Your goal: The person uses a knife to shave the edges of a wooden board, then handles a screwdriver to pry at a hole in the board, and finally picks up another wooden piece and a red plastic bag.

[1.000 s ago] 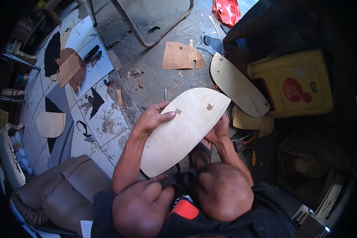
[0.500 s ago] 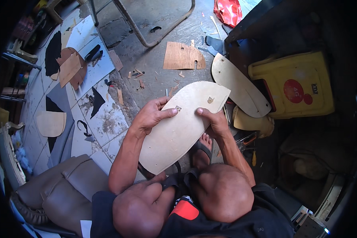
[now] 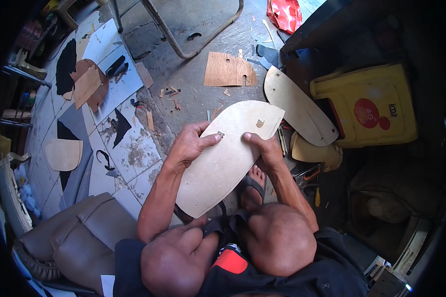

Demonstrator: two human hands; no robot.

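I hold a pale, curved flat board (image 3: pixel 223 163) above my knees, with two small cut holes and a few dots on its face. My left hand (image 3: pixel 191 146) is closed on its left edge, thumb by one hole. On the opposite edge my right hand (image 3: pixel 262 148) grips it, thumb pressed on top and fingers hidden beneath. A similar long board (image 3: pixel 297 104) with holes lies beyond on the right, over part of another curved tan piece (image 3: pixel 312 156).
A yellow plastic container (image 3: pixel 376 109) stands right, tools (image 3: pixel 312 173) near it. A metal tube frame (image 3: pixel 186 54), plywood scrap (image 3: pixel 220 69) and red bag (image 3: pixel 282 15) lie ahead. Left are cut offcuts (image 3: pixel 86 86) on tiles and brown padded upholstery (image 3: pixel 89 237).
My right hand has risen along the board's edge and its thumb now rests on the top face. The board has shifted slightly away from me and tilted a little.
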